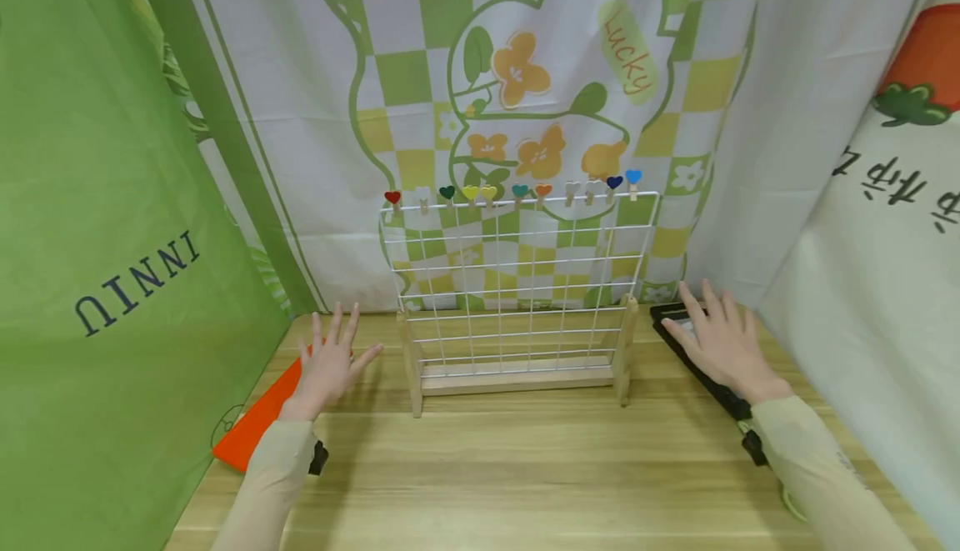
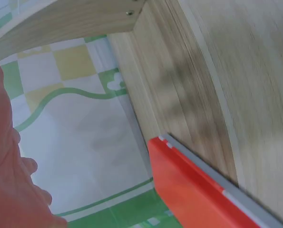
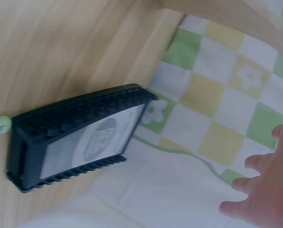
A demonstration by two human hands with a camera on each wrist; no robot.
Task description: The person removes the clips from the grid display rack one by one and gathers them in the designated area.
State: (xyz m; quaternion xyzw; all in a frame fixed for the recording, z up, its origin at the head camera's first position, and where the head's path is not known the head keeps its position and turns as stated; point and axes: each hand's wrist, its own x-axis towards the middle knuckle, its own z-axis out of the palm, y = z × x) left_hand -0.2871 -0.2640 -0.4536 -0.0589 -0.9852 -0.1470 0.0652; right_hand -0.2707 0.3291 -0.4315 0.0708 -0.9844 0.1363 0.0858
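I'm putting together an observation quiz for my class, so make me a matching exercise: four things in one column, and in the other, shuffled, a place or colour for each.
Things
1. wire grid
2. orange-red slab
3. black ridged object
4. light blue heart clip

Places and colours
A. by the right hand
B. rightmost of the clips along the top edge, head view
C. white, upright between wooden supports
D. by the left hand

Pairs: 1-C, 2-D, 3-A, 4-B
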